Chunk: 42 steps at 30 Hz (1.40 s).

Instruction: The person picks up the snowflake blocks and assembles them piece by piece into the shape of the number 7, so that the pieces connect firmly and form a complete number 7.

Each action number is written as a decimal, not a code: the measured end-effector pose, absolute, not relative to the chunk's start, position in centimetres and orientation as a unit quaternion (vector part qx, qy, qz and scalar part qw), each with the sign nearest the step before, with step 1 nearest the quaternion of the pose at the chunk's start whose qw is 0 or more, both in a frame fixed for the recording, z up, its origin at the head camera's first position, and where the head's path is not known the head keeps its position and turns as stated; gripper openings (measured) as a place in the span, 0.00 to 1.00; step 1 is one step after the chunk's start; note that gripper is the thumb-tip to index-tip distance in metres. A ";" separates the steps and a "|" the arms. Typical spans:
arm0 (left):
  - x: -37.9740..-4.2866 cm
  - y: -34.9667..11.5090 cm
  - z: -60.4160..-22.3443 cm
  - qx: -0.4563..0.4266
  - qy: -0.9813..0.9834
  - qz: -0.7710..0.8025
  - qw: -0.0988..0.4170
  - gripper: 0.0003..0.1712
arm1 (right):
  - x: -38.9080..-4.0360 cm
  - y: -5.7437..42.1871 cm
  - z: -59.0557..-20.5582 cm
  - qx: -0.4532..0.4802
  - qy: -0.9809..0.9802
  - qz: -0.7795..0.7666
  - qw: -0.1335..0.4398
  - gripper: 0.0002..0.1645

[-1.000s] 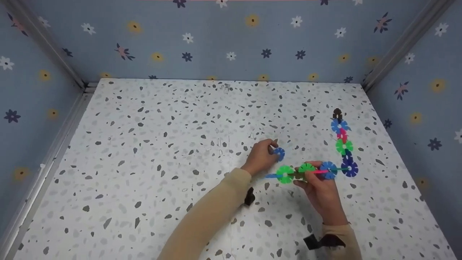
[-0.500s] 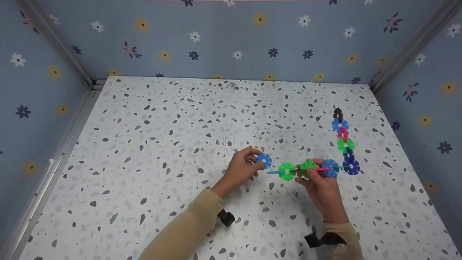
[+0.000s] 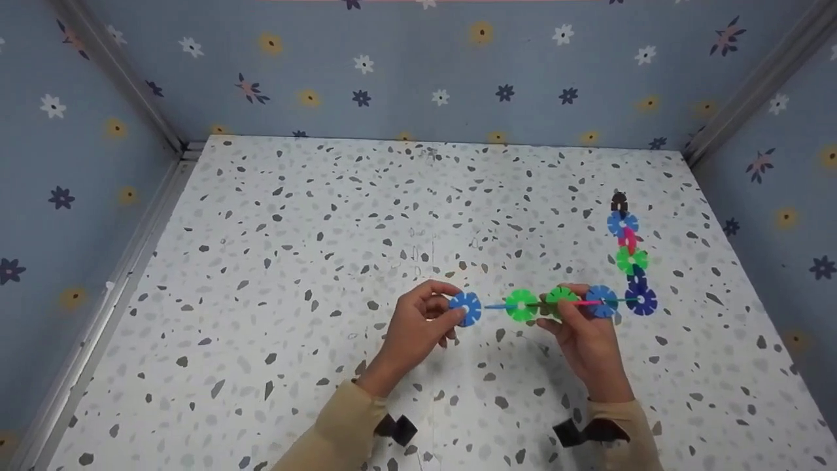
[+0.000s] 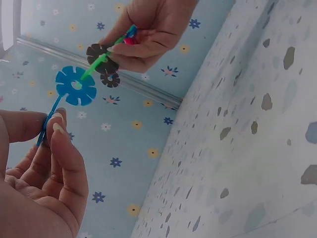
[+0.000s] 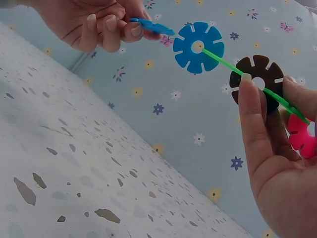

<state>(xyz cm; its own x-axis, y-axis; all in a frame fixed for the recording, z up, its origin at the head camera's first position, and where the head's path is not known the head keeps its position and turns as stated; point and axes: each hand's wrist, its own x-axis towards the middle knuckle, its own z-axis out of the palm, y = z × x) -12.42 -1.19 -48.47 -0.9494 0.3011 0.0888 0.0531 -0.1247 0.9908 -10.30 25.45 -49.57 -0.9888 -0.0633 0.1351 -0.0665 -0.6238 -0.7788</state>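
My left hand (image 3: 412,330) pinches a blue notched snowflake disc (image 3: 470,302) between thumb and fingers. Just right of it is the edge-on blue disc (image 3: 495,307) that ends a chain of interlocked discs. In the left wrist view the held disc (image 4: 44,130) meets the rim of the chain's end disc (image 4: 88,91); whether they touch or interlock I cannot tell. My right hand (image 3: 592,353) grips the chain by its middle, around a green disc (image 3: 561,296) and a brown disc (image 5: 265,63). A pink disc (image 5: 300,134) shows beside the right fingers.
Past the right hand, the chain turns at a dark blue disc (image 3: 644,309). From there it runs away through green, pink and blue discs to a brown disc (image 3: 618,198). Flower-patterned walls (image 3: 392,118) border the speckled white table (image 3: 294,261).
My left hand has drawn back leftward and nearer with the blue disc, turned it, then brought it level with the chain's left end. My right hand keeps its grip.
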 end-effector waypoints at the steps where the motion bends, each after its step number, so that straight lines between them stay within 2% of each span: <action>1: -12.3 -1.2 -48.4 0.135 0.655 0.739 0.081 0.13 | -10.3 25.4 -49.6 0.075 -0.438 0.896 0.000 0.15; 19: -11.2 -1.1 -49.2 0.136 0.678 0.721 0.044 0.12 | -9.9 24.7 -49.9 0.115 -0.472 0.874 0.001 0.18; 42: -9.9 0.2 -50.3 0.176 0.679 0.709 -0.072 0.09 | -9.4 24.6 -50.3 0.116 -0.463 0.879 -0.003 0.18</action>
